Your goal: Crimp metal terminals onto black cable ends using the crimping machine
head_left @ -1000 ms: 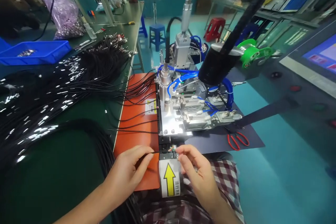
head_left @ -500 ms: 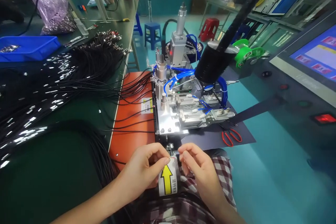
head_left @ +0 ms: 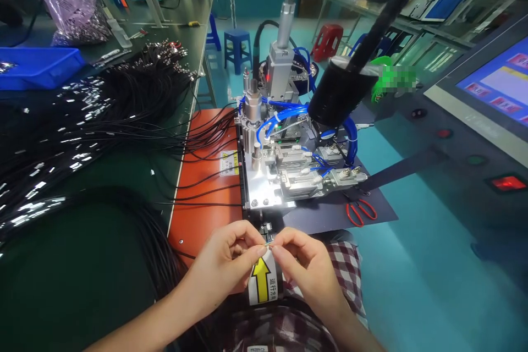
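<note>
Thumb and forefinger of my left hand (head_left: 229,258) are pinched on the thin coloured wire ends (head_left: 269,243), small and partly hidden by the fingertips. My right hand (head_left: 309,267) is also closed in a pinch on these wire ends, its fingertips almost against the left ones. Just below the fingers is a white label with a yellow arrow (head_left: 262,283). Right beyond them sits the front of a metal machine (head_left: 270,190) with blue air tubes. Black cables (head_left: 206,205) run across an orange plate (head_left: 193,225) to the machine's left side.
A thick bundle of black cables (head_left: 136,82) covers the green bench at left, near a blue tray (head_left: 41,69). Red-handled scissors (head_left: 361,213) lie at the machine's right. A black cylinder (head_left: 340,93) hangs over the machine, and a control screen (head_left: 499,85) stands at right.
My right hand has moved left and its fingers have closed on the wire ends at my left fingertips. My left hand stays pinched. The view has shifted slightly.
</note>
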`<act>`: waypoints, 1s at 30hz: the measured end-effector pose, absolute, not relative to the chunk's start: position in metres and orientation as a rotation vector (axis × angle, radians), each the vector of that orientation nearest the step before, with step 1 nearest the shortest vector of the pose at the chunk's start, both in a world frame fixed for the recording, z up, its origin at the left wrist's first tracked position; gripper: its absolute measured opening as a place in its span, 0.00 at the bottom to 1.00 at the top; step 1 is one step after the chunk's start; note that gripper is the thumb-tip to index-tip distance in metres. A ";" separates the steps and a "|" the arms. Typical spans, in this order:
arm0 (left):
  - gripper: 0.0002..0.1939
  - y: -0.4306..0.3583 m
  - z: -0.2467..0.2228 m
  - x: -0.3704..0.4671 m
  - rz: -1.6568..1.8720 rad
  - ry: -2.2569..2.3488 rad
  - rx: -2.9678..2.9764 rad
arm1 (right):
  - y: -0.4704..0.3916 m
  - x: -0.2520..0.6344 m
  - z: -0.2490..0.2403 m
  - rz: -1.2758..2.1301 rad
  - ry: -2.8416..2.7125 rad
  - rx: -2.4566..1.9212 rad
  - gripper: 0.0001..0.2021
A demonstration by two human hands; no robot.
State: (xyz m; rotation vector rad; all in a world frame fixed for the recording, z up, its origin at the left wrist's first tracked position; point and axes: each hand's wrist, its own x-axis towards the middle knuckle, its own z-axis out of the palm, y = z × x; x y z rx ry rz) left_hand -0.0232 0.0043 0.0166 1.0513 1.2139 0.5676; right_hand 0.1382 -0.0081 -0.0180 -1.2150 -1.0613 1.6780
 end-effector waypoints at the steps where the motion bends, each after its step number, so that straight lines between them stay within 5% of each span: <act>1: 0.08 0.004 0.017 -0.024 0.556 1.208 1.063 | -0.008 0.138 -0.017 1.674 -1.083 -1.218 0.09; 14: 0.11 0.010 0.005 -0.032 0.247 0.977 0.909 | 0.020 0.159 -0.009 1.387 -1.840 -0.843 0.07; 24: 0.13 0.010 0.011 -0.028 0.449 1.028 0.627 | 0.003 0.160 -0.020 1.666 -1.330 -1.060 0.04; 30: 0.11 0.011 0.008 -0.031 0.448 0.985 0.648 | -0.005 0.147 -0.023 1.358 -1.425 -1.091 0.02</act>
